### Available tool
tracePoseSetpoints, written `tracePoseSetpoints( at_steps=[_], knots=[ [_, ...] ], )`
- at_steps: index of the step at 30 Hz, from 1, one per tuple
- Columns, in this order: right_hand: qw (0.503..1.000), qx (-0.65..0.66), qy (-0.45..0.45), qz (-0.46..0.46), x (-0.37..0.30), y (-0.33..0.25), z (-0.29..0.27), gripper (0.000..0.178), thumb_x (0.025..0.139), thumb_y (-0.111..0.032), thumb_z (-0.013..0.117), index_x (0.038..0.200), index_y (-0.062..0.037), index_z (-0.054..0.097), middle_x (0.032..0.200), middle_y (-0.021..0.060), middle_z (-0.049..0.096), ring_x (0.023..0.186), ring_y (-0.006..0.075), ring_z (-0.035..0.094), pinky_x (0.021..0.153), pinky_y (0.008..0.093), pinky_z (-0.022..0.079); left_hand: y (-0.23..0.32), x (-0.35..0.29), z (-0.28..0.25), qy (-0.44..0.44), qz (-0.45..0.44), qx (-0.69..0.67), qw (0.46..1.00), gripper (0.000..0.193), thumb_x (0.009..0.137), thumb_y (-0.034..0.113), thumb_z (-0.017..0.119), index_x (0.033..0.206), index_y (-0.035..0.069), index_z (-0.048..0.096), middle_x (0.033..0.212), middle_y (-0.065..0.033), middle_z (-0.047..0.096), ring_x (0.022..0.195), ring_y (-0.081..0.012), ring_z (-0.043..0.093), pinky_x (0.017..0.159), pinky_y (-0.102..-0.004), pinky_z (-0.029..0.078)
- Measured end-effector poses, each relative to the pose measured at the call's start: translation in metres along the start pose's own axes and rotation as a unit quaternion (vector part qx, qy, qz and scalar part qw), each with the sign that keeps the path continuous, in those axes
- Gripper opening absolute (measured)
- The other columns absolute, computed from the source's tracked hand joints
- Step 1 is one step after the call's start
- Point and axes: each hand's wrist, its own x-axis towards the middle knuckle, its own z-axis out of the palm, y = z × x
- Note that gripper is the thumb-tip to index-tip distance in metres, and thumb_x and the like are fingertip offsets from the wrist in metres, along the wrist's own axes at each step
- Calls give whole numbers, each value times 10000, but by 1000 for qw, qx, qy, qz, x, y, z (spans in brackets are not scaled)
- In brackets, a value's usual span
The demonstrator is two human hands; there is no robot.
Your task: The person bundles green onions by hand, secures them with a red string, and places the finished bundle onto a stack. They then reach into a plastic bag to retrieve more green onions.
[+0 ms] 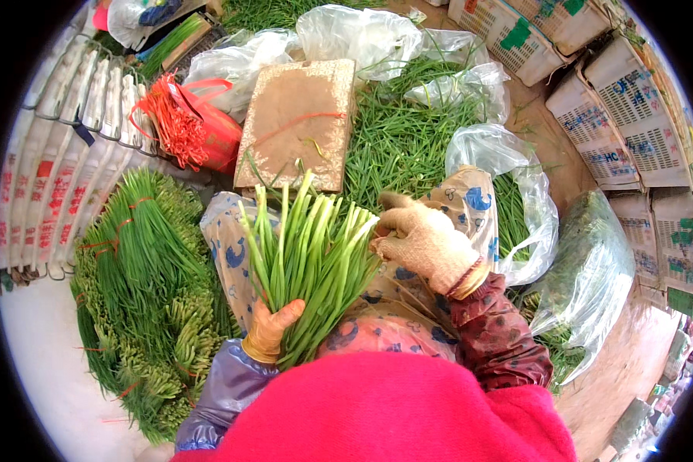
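Observation:
A loose bunch of garlic chives [308, 262] stands fanned over my lap, pale cut ends pointing up and away. My left hand [273, 327], in a tan glove with a yellow cuff, is wrapped round its lower left part. At the bunch's right edge is my right hand [427, 242], in a pale knit glove. Its fingers are curled in against the stalk ends, one fingertip blurred; what they pinch, if anything, is hidden. Beyond the bunch lies a worn brown board [304, 115] with a red tie across it. A patterned apron [470, 204] covers my knees.
Tied chive bundles [142, 254] are piled at left beside stacked white sacks [61, 169]. A red bag of ties [196, 123] sits left of the board. Loose chives [408, 123] lie on clear plastic [543, 208] to the right. White crates [624, 115] stand along the far right.

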Motion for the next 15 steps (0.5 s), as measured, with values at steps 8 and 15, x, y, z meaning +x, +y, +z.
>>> tracePoseSetpoints(
  at_steps=[8, 15],
  knots=[
    [939, 256, 191, 127, 13, 18, 16, 218, 847, -140, 599, 961, 23, 687, 1237, 135, 622, 934, 218, 651, 829, 285, 494, 9, -7, 10, 61, 67, -56, 994, 485, 883, 248, 703, 1272, 4, 548, 1179, -108, 628, 1003, -222, 629, 876, -351, 526],
    [979, 184, 91, -11, 5, -14, 16, 265, 783, -140, 692, 1030, -46, 687, 1402, 176, 491, 1255, 314, 510, 988, 352, 444, 1, -13, 5, 109, 91, -115, 983, 466, 897, 183, 674, 1309, 34, 516, 1196, -95, 616, 1016, -228, 622, 889, -351, 518]
  ],
)
